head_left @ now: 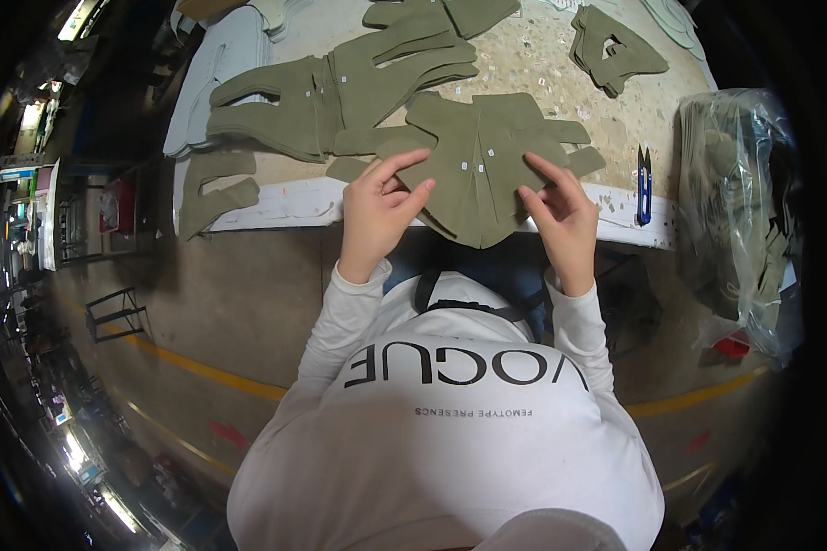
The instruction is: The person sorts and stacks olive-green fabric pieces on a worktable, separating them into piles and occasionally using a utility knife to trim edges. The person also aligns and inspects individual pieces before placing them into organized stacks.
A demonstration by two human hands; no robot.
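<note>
Left hand (pixel 378 207), right hand (pixel 567 213) unclenched at green panels (pixel 483 188); clear bag (pixel 737 197) holds cloth (pixel 774 253).

A dark metal frame (pixel 117 315) stands by a yellow floor line (pixel 202 370), a red bin (pixel 127 204) beyond.

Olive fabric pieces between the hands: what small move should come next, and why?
Probably pinch the olive pieces and draw them inward: the left hand and right hand are at opposite sides, thumbs and forefingers apart, while the lower tip overhangs the white table edge.
</note>
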